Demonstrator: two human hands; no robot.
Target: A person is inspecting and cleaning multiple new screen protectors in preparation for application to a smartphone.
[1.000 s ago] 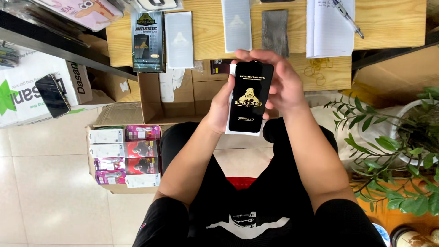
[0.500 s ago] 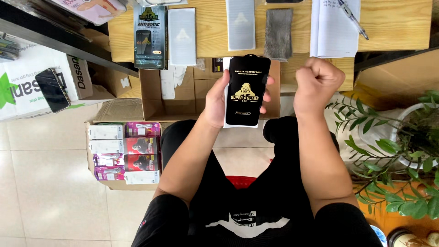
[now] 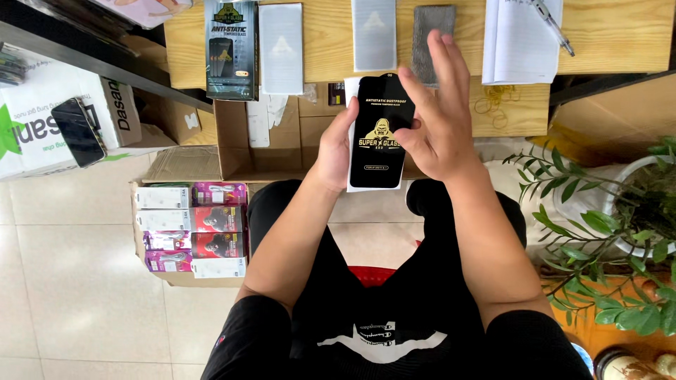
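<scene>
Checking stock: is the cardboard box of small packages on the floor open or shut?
Open: the cardboard box shows its packages from above, uncovered.

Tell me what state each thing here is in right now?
Left hand: closed around the edge of the black screen protector.
Right hand: open, fingers spread, palm over the protector's right side.
Black screen protector: held upright, printed side up.
Cardboard box on the floor: open, filled with small packages.
Smartphone: lying flat, screen dark.
Notebook: closed, a pen on it.

Left hand gripping, right hand open, fingers spread.
</scene>
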